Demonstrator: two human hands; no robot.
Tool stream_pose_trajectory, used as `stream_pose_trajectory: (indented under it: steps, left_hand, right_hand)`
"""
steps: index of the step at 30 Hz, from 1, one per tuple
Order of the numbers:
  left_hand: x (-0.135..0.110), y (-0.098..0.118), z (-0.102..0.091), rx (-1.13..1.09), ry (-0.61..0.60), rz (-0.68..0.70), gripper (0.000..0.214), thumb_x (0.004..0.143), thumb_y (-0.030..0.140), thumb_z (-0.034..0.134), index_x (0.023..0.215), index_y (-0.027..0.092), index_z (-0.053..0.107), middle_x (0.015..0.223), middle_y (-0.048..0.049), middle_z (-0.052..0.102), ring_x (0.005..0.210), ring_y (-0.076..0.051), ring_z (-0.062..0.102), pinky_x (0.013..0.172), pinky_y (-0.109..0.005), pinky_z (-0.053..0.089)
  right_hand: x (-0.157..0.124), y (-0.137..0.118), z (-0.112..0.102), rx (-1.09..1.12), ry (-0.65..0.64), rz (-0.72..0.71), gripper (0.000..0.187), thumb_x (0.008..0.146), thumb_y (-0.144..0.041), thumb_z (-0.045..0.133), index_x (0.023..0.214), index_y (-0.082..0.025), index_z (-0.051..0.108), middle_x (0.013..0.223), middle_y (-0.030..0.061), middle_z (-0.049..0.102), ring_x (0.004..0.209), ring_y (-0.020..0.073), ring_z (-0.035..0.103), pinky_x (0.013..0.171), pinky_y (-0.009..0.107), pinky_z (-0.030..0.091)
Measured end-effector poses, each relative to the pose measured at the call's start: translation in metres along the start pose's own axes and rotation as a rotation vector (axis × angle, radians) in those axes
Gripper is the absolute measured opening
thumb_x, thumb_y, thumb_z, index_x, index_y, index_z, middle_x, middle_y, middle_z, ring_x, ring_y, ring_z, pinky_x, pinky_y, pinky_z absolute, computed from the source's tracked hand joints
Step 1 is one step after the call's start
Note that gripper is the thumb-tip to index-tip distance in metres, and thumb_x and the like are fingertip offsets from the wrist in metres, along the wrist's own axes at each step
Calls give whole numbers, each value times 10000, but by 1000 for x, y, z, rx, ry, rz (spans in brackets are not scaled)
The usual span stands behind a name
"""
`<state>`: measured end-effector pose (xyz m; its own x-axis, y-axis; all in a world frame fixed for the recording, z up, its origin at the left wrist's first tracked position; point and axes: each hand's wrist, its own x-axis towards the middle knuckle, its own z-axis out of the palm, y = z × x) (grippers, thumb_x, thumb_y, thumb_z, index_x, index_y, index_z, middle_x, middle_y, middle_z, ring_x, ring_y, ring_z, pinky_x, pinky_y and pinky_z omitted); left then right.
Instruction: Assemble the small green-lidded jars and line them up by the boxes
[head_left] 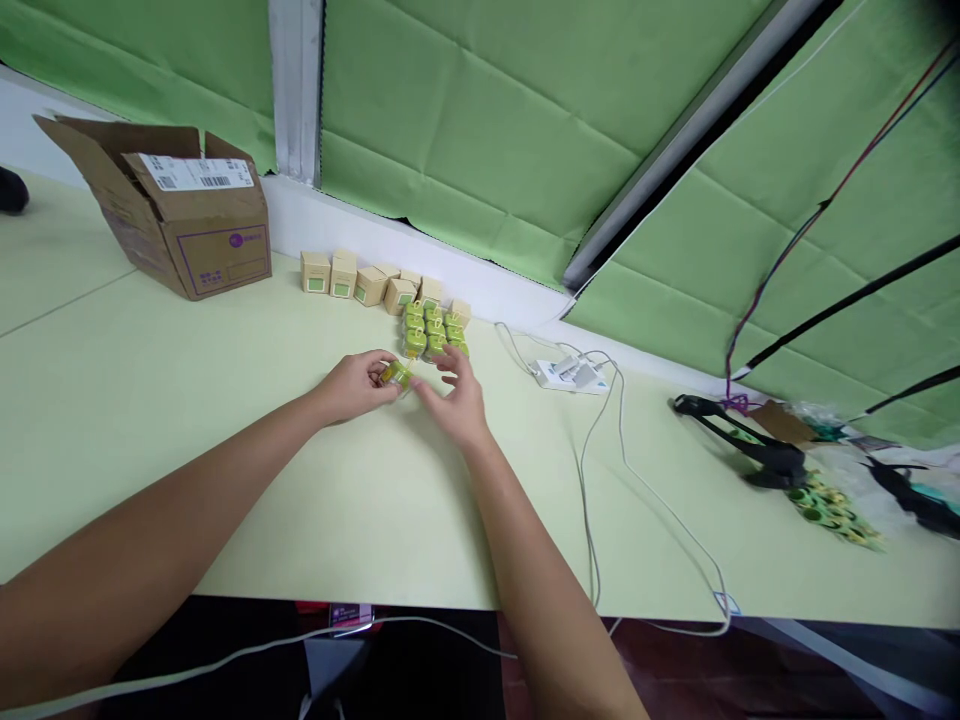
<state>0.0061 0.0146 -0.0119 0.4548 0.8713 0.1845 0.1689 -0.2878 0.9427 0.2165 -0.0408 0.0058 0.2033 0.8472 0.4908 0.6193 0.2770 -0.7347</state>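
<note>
My left hand [361,386] is closed round a small green packaged item [396,375] with a yellowish part, held just above the table. Beside it, my right hand [454,395] has its fingers spread; the thumb reaches to the item's right side, and whether it presses on it is hard to tell. Right behind the hands stand several similar green items [415,342] in clear wrapping, grouped in rows. Past them, small brown cardboard boxes [343,274] with green labels line up along the wall.
A large open carton [225,240] stands at the back left. To the right, a white power strip [570,376] has plugs and trailing cables [585,480]. Farther right lie a black strap-like object [780,460] and a bag of green pieces [832,510]. The table's front edge runs below my forearms.
</note>
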Motion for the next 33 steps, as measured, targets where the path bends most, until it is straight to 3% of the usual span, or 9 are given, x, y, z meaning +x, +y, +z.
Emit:
stream_pose_trajectory:
  steps: [1,3,6,9,13,20,25,29,33]
  left_hand:
    - [0,1,0,-4,-3,0,549,747,483,797,1195,189,677,879,-24,725,744,-155,658,680,-270,515]
    - [0,2,-1,-13,-1,-14,543,742,462,799,1195,189,676,908,-31,735,753,-158,669,687,-273,521]
    - [1,1,-2,-13,8,-24,535,742,435,793,1203,193,671,953,-41,747,771,-162,681,701,-279,531]
    - [2,-1,-2,5,6,-9,540,734,426,791,1207,193,671,931,-37,748,760,-161,676,693,-276,526]
    - [0,0,-1,34,10,18,524,756,430,770,1210,189,670,842,-16,717,699,-144,636,637,-258,487]
    - [-2,7,-2,1,-16,18,540,750,421,771,1224,186,665,952,-54,747,782,-168,686,690,-271,526]
    - [-3,8,-2,28,-16,9,555,746,410,779,1241,187,663,935,-44,743,770,-163,682,690,-271,527]
    - [-3,10,-2,1,-27,32,577,722,375,801,1249,186,662,1015,-64,746,888,-189,696,771,-290,555]
    - [-2,11,-2,-107,-59,24,610,700,341,808,1265,186,639,1119,-93,741,993,-221,709,849,-334,580]
  right_hand:
    - [1,1,1,-9,-8,-26,589,825,-495,708,1326,-214,574,1217,136,703,1079,263,656,914,406,532]
    - [5,8,-4,-42,131,35,500,881,-471,617,1293,-188,587,1219,156,695,1051,261,657,910,421,528]
    - [11,19,-17,-79,347,242,361,929,-437,504,1131,-174,647,957,108,715,857,237,653,825,401,530]
    - [9,16,-15,-3,196,213,297,907,-424,529,1020,-200,686,862,62,719,797,215,651,776,361,535]
    - [-2,1,7,69,-45,33,379,829,-481,691,1101,-218,701,1154,96,723,931,201,661,800,339,565]
    - [2,7,0,14,99,173,344,848,-455,654,1077,-198,654,985,71,714,795,185,641,707,325,537]
    - [-1,3,2,35,-1,168,308,887,-482,612,1031,-220,684,741,-10,668,658,156,597,689,307,507]
    - [-2,8,9,169,-140,175,417,827,-497,688,1132,-212,675,959,46,755,771,167,662,729,309,546]
    - [4,18,4,95,13,241,314,852,-417,610,1074,-212,693,964,53,749,769,175,661,767,343,564]
